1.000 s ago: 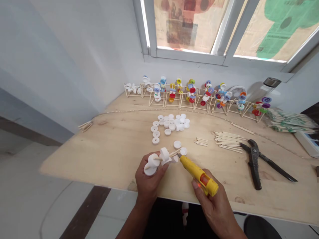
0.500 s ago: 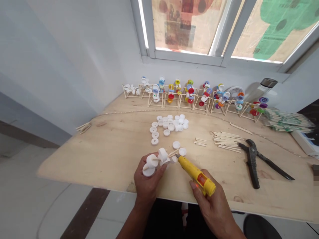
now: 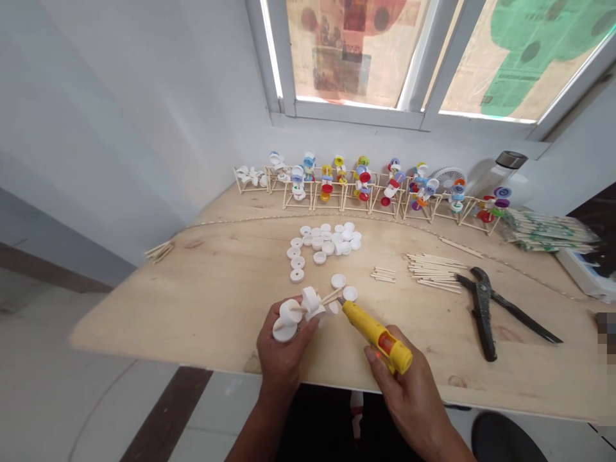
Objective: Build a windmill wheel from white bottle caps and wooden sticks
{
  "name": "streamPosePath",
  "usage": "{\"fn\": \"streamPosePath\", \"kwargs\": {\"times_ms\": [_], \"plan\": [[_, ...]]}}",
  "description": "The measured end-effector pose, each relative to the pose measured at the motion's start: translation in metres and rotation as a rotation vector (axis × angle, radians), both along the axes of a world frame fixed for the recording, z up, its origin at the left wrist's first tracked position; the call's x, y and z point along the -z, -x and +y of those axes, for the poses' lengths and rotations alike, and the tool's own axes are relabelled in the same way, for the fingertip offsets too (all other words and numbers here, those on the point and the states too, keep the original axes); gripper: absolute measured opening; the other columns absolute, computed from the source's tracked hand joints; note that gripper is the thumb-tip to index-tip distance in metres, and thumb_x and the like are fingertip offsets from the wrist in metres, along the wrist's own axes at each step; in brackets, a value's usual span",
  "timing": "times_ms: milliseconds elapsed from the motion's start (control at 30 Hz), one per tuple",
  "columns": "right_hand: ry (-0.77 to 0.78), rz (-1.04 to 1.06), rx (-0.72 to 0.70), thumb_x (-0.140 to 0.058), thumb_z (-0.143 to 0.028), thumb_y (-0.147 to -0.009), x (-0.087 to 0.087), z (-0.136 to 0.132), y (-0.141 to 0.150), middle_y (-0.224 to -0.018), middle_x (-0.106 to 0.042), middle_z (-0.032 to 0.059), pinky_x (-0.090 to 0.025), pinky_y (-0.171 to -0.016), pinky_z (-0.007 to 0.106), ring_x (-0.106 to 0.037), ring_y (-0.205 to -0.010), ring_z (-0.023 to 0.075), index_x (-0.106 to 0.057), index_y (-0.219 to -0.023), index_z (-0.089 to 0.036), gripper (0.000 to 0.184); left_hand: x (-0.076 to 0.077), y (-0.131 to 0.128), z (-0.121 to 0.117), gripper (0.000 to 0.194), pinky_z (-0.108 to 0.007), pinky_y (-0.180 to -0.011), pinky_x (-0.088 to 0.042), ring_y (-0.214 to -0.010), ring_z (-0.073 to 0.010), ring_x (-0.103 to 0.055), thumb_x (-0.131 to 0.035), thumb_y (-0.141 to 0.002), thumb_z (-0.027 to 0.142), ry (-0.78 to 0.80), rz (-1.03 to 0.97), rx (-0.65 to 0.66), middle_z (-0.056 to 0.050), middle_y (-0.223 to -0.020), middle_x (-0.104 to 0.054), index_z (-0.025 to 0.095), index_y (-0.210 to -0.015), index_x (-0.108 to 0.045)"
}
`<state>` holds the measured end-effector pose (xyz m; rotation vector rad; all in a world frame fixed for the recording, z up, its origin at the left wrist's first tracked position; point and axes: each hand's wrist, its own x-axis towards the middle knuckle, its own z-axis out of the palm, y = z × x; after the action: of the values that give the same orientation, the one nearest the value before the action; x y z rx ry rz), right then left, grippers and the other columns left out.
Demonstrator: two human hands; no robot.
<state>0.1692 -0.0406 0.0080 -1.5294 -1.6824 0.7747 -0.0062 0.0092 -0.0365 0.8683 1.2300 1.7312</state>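
My left hand (image 3: 283, 346) is closed around a small assembly of white bottle caps (image 3: 290, 312) joined with thin wooden sticks (image 3: 330, 296). In my right hand (image 3: 404, 385) is a yellow glue gun (image 3: 378, 335), its handle wrapped by my fingers. The gun's dark nozzle (image 3: 341, 300) is close by the stick ends of the assembly; whether it touches them I cannot tell. Just beyond lie two loose white caps (image 3: 338, 281). Further back is a cluster of white caps (image 3: 328, 247), some with a hole in the middle.
Short sticks (image 3: 384, 274) and longer sticks (image 3: 436, 271) lie right of the caps, beside black-handled pliers (image 3: 484, 308). Along the wall stands a row of stick frames with coloured cap wheels (image 3: 363, 183). A fan (image 3: 450, 178), a bottle (image 3: 503, 173) and bagged sticks (image 3: 548, 232) are at the back right.
The whole view has shifted slightly. Both hands keep nearly the same pose, with the glue gun's nozzle still near the stick ends.
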Motion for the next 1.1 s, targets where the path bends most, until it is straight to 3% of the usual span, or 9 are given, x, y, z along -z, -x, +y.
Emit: {"fn": "streamPosePath", "kwargs": {"times_ms": [467, 1100], "plan": [[-0.028, -0.002, -0.013, -0.047, -0.034, -0.09, -0.0071, 0.0008, -0.0049, -0.065, -0.046, -0.0039, -0.038, -0.051, 0.022, -0.045, -0.055, 0.0111, -0.044, -0.074, -0.022, 0.02, -0.0078, -0.0031, 0.0012, 0.04, -0.019, -0.056, -0.047, -0.06, -0.0103, -0.053, -0.081, -0.055, 0.029, 0.058, -0.039, -0.035, 0.003, -0.068, -0.06, 0.018, -0.09, -0.065], [-0.062, -0.098, -0.002, -0.046, -0.036, -0.089, -0.0083, 0.0026, -0.0056, -0.064, -0.047, -0.0037, -0.037, -0.05, 0.022, -0.046, -0.054, 0.0114, -0.045, -0.073, -0.022, 0.022, -0.0043, -0.0028, 0.0014, 0.041, -0.022, -0.063, -0.051, -0.067, -0.0131, -0.061, -0.081, -0.055, 0.028, 0.048, -0.072, 0.013, 0.0, -0.076, -0.066, 0.017, -0.091, -0.065]]}}
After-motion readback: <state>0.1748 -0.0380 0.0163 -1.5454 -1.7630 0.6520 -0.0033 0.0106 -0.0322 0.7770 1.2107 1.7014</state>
